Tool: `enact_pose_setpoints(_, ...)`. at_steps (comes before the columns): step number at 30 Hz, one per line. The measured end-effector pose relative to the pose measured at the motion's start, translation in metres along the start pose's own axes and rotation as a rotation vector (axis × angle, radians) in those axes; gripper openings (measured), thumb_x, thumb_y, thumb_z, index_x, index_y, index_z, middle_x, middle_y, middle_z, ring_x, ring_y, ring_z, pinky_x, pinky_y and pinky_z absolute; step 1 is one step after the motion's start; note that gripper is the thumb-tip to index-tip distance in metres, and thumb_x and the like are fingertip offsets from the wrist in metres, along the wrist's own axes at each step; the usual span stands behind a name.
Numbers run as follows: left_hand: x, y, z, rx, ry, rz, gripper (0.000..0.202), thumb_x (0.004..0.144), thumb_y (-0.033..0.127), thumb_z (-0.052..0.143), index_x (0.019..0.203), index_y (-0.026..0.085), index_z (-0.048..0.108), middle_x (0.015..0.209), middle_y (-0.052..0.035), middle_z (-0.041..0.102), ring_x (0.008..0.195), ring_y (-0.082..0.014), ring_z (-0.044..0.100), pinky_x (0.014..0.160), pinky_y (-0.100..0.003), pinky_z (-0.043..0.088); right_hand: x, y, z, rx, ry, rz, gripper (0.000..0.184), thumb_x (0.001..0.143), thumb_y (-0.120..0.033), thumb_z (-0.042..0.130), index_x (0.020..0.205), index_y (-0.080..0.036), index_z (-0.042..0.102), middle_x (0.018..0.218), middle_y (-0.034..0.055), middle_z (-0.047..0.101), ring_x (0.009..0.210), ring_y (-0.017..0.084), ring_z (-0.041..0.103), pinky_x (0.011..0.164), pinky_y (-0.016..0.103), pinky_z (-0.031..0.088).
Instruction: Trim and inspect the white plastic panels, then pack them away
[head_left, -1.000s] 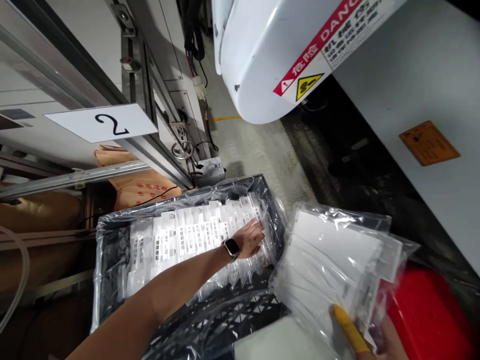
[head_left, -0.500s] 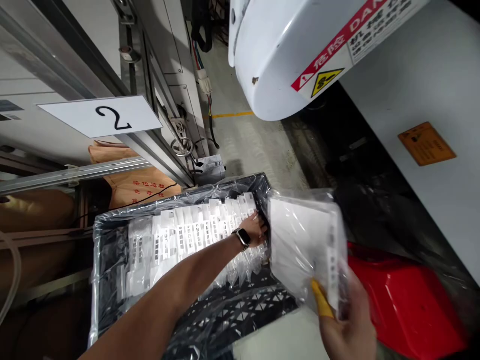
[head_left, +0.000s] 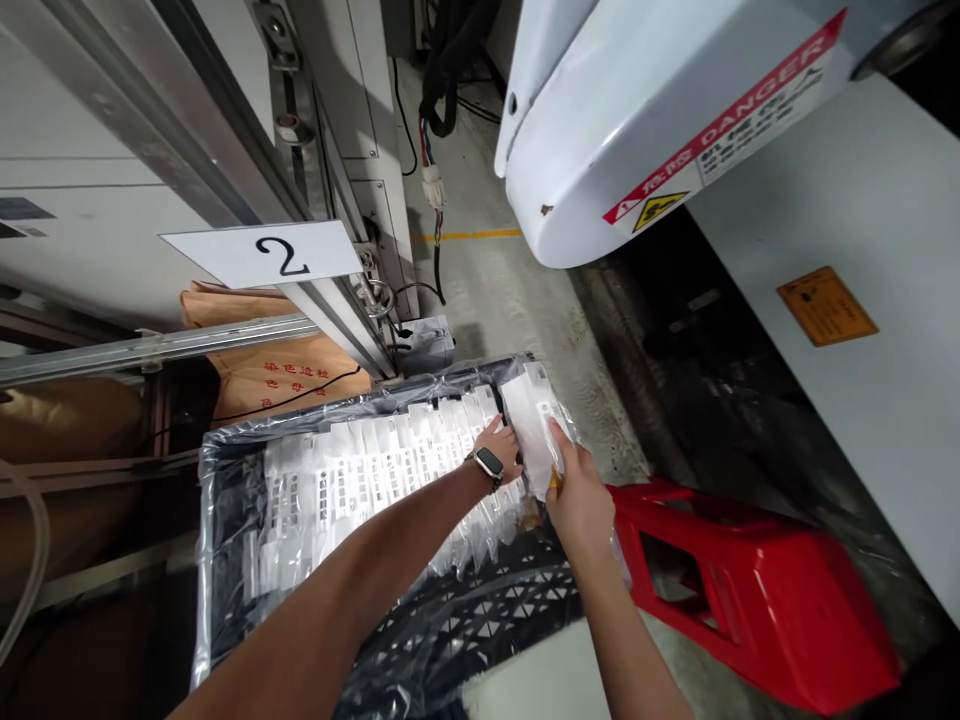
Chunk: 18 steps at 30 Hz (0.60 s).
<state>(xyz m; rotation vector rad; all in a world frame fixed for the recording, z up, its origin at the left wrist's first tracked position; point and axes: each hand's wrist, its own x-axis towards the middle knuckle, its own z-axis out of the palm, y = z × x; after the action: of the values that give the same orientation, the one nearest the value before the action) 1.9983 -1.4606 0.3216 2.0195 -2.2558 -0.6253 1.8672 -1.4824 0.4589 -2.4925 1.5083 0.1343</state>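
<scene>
A black crate (head_left: 225, 437) lined with clear plastic holds a row of white packets (head_left: 375, 465) in clear bags, standing on edge with printed labels up. My left hand (head_left: 505, 452), with a watch on its wrist, rests against the right end of this row, fingers stretched out. My right hand (head_left: 581, 500) grips one bagged white packet (head_left: 531, 415) at the crate's right end. That packet tilts beside my left hand, its lower part inside the crate. Something yellow (head_left: 556, 478) covers a digit of my right hand. The fingertips behind the packet are hidden.
A red plastic piece (head_left: 795, 590) lies right of the crate. A white machine arm (head_left: 600, 130) with a danger label hangs above. At left stand a metal frame (head_left: 225, 120) with a "2" sign (head_left: 262, 255) and brown paper sacks (head_left: 292, 380). A pale flat surface (head_left: 547, 670) is at the bottom.
My right hand has moved left and forward, bringing the bagged packet down to the right end of the row. My left hand stays at the row's end. The view has shifted slightly.
</scene>
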Motion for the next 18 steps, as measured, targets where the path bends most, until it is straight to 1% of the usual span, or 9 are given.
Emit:
enact_pose_setpoints(2,-0.001,0.000,-0.003,0.001,-0.008,-0.003,0.043,0.094,0.050,0.061,0.122,0.016,0.066,0.128,-0.0111,0.068,0.129,-0.0296,0.057,0.116,-0.060,0.032,0.004,-0.003,0.006,-0.043,0.016,-0.027,0.084,0.083,-0.004,0.053,0.157,-0.040,0.035,0.129,0.0086,0.061,0.105,0.030,0.066,0.070,0.034,0.054)
enact_pose_setpoints(3,-0.001,0.000,-0.005,0.002,-0.012,-0.003,0.043,0.095,0.050,0.061,0.122,0.016,0.066,0.128,-0.0111,0.068,0.128,-0.0295,0.057,0.116,-0.060,0.033,0.005,-0.004,0.012,-0.048,0.037,-0.049,0.082,0.083,-0.004,0.053,0.155,-0.039,0.038,0.127,0.0103,0.061,0.108,0.031,0.064,0.075,0.036,0.054)
enact_pose_setpoints(5,-0.003,0.000,-0.007,0.003,-0.017,0.001,0.042,0.095,0.048,0.062,0.122,0.017,0.066,0.129,-0.0110,0.068,0.128,-0.0293,0.058,0.115,-0.060,0.034,0.006,-0.005,0.031,-0.019,0.083,-0.097,0.077,0.083,-0.003,0.051,0.152,-0.036,0.045,0.126,0.0132,0.059,0.114,0.033,0.060,0.089,0.043,0.053)
enact_pose_setpoints(7,-0.004,-0.001,-0.008,0.002,-0.015,0.007,0.039,0.095,0.045,0.063,0.123,0.017,0.065,0.132,-0.0111,0.067,0.129,-0.0297,0.057,0.115,-0.060,0.036,0.007,-0.005,0.058,0.039,0.101,-0.127,0.073,0.084,-0.003,0.048,0.151,-0.032,0.047,0.131,0.0149,0.055,0.120,0.033,0.057,0.099,0.047,0.050)
enact_pose_setpoints(10,-0.009,-0.003,-0.006,-0.007,0.012,0.015,0.036,0.095,0.040,0.064,0.123,0.017,0.066,0.135,-0.0112,0.065,0.133,-0.0302,0.054,0.115,-0.060,0.036,0.015,0.002,0.096,0.095,0.077,-0.135,0.070,0.087,-0.008,0.044,0.155,-0.024,0.039,0.145,0.0159,0.048,0.132,0.030,0.051,0.104,0.043,0.049)
enact_pose_setpoints(12,-0.012,-0.005,-0.002,-0.020,0.038,0.016,0.035,0.096,0.038,0.062,0.124,0.017,0.065,0.137,-0.0114,0.064,0.136,-0.0301,0.052,0.116,-0.060,0.035,0.022,0.009,0.113,0.113,0.035,-0.153,0.069,0.091,-0.012,0.042,0.158,-0.021,0.032,0.153,0.0148,0.043,0.139,0.026,0.048,0.106,0.039,0.049)
enact_pose_setpoints(15,-0.017,-0.006,0.003,-0.048,0.064,0.010,0.035,0.096,0.038,0.062,0.124,0.017,0.065,0.137,-0.0114,0.064,0.136,-0.0299,0.052,0.117,-0.060,0.033,0.031,0.016,0.120,0.099,-0.062,-0.194,0.067,0.096,-0.016,0.039,0.161,-0.024,0.027,0.162,0.0107,0.036,0.138,0.023,0.051,0.103,0.034,0.052)
enact_pose_setpoints(17,-0.018,-0.007,0.007,-0.070,0.072,-0.002,0.037,0.096,0.038,0.062,0.126,0.016,0.064,0.138,-0.0119,0.064,0.137,-0.0302,0.051,0.118,-0.061,0.032,0.030,0.015,0.115,0.061,-0.120,-0.208,0.065,0.097,-0.017,0.039,0.161,-0.026,0.028,0.166,0.0094,0.030,0.138,0.024,0.052,0.102,0.036,0.052)
enact_pose_setpoints(18,-0.018,-0.008,0.009,-0.083,0.076,-0.012,0.038,0.097,0.038,0.061,0.128,0.016,0.063,0.139,-0.0123,0.063,0.138,-0.0305,0.050,0.118,-0.061,0.032,0.026,0.015,0.111,0.035,-0.139,-0.206,0.064,0.098,-0.017,0.039,0.160,-0.025,0.030,0.168,0.0098,0.028,0.140,0.026,0.049,0.104,0.038,0.050)
